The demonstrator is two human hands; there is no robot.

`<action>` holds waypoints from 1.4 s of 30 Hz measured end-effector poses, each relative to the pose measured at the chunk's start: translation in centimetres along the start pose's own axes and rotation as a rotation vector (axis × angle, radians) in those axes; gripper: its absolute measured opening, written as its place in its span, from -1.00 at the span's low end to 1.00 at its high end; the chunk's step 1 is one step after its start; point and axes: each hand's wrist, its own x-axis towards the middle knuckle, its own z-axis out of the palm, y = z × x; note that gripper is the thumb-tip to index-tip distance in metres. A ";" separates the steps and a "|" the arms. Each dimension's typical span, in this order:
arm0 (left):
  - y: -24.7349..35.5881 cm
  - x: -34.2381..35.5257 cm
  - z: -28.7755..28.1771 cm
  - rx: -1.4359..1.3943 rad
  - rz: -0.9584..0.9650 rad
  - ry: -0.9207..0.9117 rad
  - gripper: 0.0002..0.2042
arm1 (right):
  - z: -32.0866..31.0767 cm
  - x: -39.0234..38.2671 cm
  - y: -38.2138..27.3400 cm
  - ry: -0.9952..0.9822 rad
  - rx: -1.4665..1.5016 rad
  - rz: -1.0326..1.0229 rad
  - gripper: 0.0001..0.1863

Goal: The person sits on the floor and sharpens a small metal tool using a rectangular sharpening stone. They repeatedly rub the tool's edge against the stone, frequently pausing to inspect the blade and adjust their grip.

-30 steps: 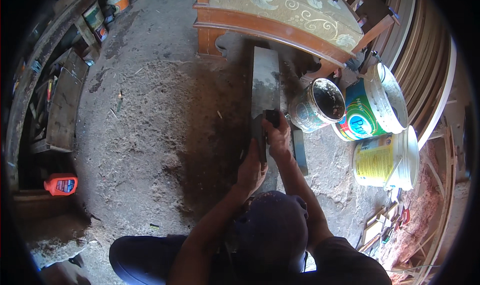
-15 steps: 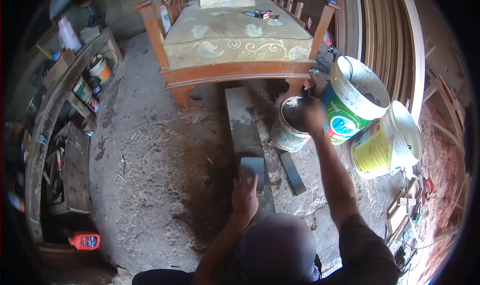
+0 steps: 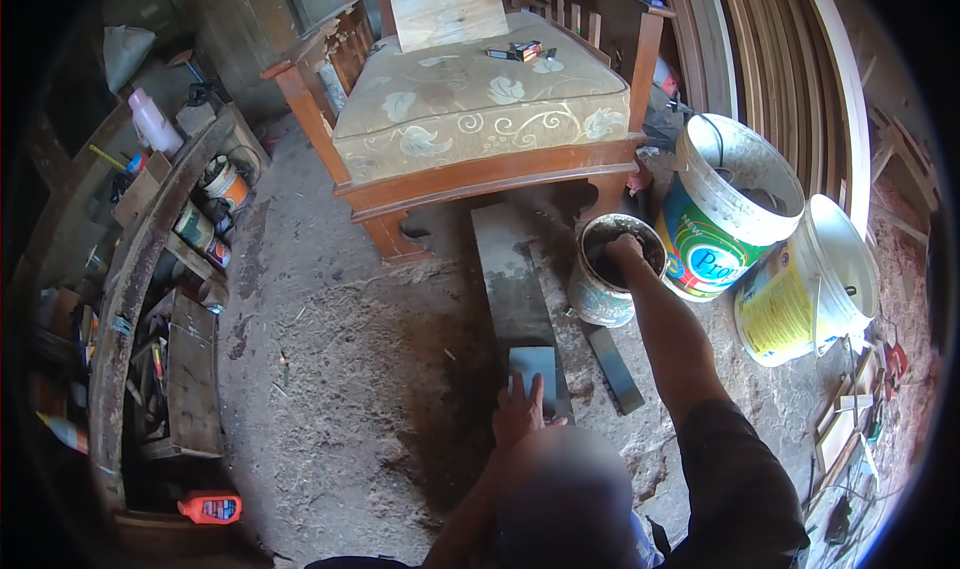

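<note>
My left hand (image 3: pixel 520 411) is on a flat blue-grey rectangular piece (image 3: pixel 533 363) lying on a long plank (image 3: pixel 508 274). Its fingers reach over the near end of the piece, seemingly gripping it. Farther off on the right, my right hand (image 3: pixel 627 250) dips into a small, stained bucket (image 3: pixel 602 302), its fingers hidden inside. A narrow grey bar (image 3: pixel 615 371) lies on the floor between the plank and my right forearm. A blurred round patch covers the area beside my left wrist.
A wooden seat with a patterned cushion (image 3: pixel 480 99) stands ahead, over the plank's far end. Two large buckets, one green and white (image 3: pixel 705 244) and one yellow and white (image 3: pixel 775 314), stand at the right. Cluttered shelving (image 3: pixel 150 234) and a red bottle (image 3: pixel 212 507) are at the left.
My right hand, blurred over the small bucket's mouth before, is now lower, inside it. The left hand stays on the blue-grey piece. The whole view has shifted slightly.
</note>
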 end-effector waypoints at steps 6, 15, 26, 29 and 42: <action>1.0 1.5 1.8 -0.015 -0.046 0.141 -0.12 | -2.7 -1.7 -0.4 -0.126 0.491 -0.041 -0.66; 0.3 1.6 1.3 -0.080 -0.008 0.288 -0.26 | -7.0 -15.3 -2.3 -0.470 1.467 -0.204 -0.76; 1.3 4.8 -4.0 -1.927 -0.272 -0.008 -0.57 | 1.9 -32.0 -2.9 0.154 0.587 -0.765 -0.59; 0.8 4.7 -7.0 -1.442 -0.076 0.108 -0.47 | 0.6 -34.0 -4.2 0.207 0.609 -0.897 -0.49; 2.0 3.3 -15.5 -0.527 0.370 0.451 -0.14 | -4.3 -32.9 -5.0 -0.537 1.357 -0.623 -0.73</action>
